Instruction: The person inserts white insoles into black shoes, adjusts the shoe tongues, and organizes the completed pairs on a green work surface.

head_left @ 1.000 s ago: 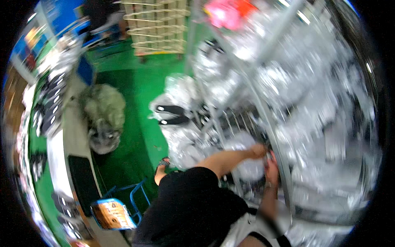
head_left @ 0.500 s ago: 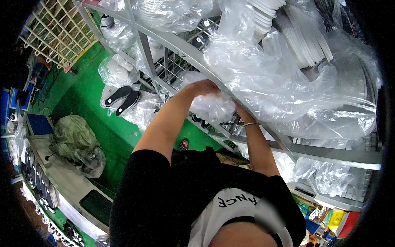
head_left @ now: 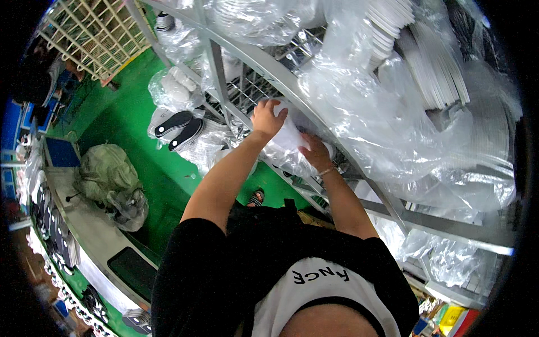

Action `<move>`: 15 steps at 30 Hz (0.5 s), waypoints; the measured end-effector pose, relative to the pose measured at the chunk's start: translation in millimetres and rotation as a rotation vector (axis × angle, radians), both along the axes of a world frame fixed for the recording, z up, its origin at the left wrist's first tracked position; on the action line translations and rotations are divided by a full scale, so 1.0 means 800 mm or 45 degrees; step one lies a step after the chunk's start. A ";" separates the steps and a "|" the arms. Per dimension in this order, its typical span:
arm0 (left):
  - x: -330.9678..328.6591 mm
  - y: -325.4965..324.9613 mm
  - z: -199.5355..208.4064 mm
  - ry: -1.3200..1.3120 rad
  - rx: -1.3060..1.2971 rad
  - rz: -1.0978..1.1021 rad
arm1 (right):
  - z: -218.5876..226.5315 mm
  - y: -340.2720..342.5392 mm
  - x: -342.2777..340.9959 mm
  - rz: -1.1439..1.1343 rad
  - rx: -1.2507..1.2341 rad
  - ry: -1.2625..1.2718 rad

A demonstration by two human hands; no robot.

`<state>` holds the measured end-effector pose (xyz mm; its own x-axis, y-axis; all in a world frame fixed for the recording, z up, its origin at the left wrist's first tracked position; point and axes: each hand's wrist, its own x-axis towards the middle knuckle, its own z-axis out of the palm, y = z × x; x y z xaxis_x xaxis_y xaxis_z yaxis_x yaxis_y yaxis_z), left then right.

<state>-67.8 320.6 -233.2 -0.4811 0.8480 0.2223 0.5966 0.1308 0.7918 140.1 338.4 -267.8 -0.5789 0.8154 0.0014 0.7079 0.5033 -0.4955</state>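
Note:
A white bundle (head_left: 289, 131), partly in clear plastic, lies on a lower level of the metal rack between my two hands. My left hand (head_left: 268, 119) is at its left end, thumb and fingers spread apart. At the other end, my right hand (head_left: 315, 153) has its fingers apart and touching or very close to the bundle; some fingertips are hard to see. Above my right hand, the rack's grey rail (head_left: 314, 112) runs diagonally, and a large clear plastic bag (head_left: 382, 135) of white stacked pieces bulges over it.
Black-topped insoles (head_left: 186, 135) lie on bagged pieces left of the rack. A workbench (head_left: 95, 224) with a greenish sack (head_left: 111, 171) beside it stands at left, on the green floor (head_left: 168, 196). A cream wire crate (head_left: 98, 39) is at the far left.
My left hand has opened out and sits at the bundle's left end. My right hand has come out from under the rail. The white bundle shows more plainly. The view has shifted slightly.

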 end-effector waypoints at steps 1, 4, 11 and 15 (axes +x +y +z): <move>-0.017 -0.011 -0.012 -0.042 0.126 -0.077 | -0.023 0.009 0.021 -0.068 -0.421 0.167; -0.085 -0.087 -0.035 -0.174 -0.089 0.019 | -0.025 0.017 0.065 -0.443 -0.544 0.316; -0.147 -0.274 -0.088 -0.521 -0.712 0.404 | -0.123 0.076 0.312 -0.783 0.767 -1.024; -0.116 -0.432 -0.131 -0.552 -1.271 0.676 | 0.080 -0.027 0.031 -1.311 -0.800 0.951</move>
